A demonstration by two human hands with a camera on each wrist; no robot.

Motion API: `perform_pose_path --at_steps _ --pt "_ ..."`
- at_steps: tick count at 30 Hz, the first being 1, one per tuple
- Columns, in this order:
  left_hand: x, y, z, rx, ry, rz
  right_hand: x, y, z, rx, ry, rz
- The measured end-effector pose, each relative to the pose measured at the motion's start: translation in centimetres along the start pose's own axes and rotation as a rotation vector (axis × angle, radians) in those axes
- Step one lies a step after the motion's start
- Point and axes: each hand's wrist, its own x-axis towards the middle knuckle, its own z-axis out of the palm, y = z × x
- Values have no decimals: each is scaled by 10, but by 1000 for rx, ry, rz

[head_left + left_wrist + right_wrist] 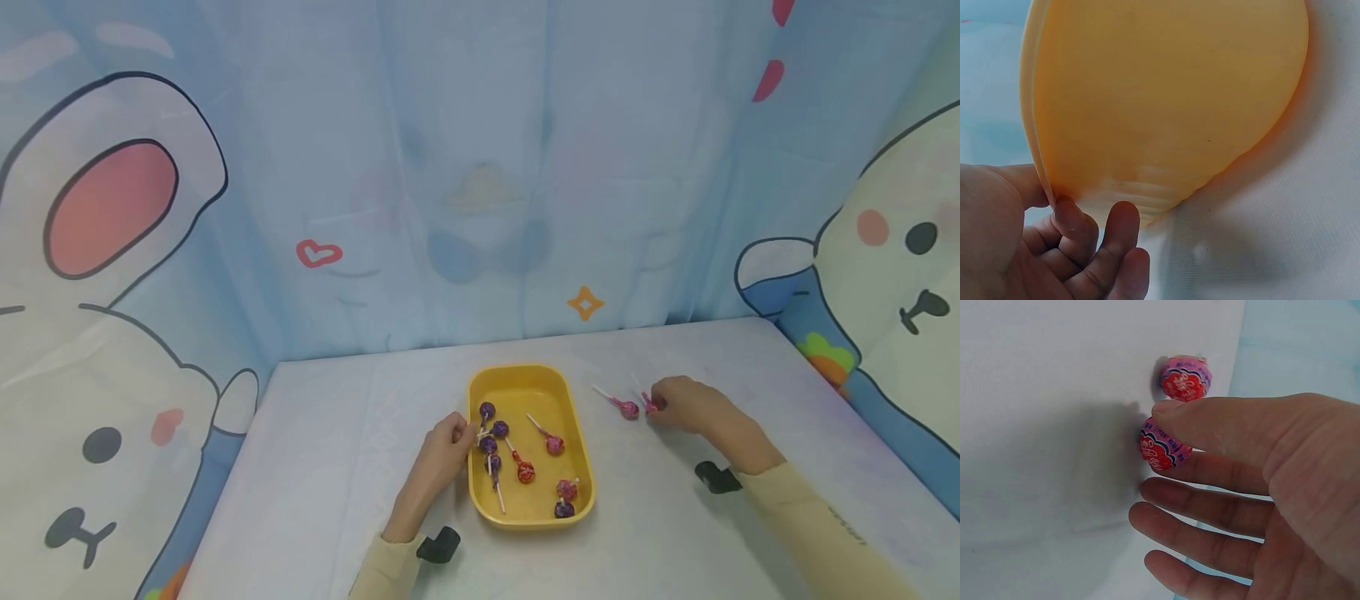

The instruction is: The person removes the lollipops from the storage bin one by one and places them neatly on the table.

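You've got the yellow tray (532,524) low in the middle of the frame, and at its near end, lower right, a dark purple lollipop (564,509) sits just beside a pink lollipop (566,489). Farther in there's a red lollipop (526,472) around the middle, four purple lollipops (488,446) strung down the left side, and another pink one (555,446) right of centre. At the left edge your left hand (442,454) pinches the tray's rim between thumb and finger. Now over to the right of the frame: your right hand (693,404) has a pink-wrapped lollipop (1159,447) between thumb and forefinger, the other fingers spread loosely. Just left of it, on the white table (637,533), lies a second pink-wrapped lollipop (628,410), stick towards the upper left. Behind, the blue curtain (480,108) fills the upper frame.
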Motion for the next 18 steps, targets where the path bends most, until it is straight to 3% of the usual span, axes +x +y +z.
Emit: perform_pose_path --at_steps 7,18 --pt "0 0 0 -6 1 2 2 -3 3 0 -10 45" --pt "0 0 0 -3 -5 5 -1 -2 4 9 6 20"
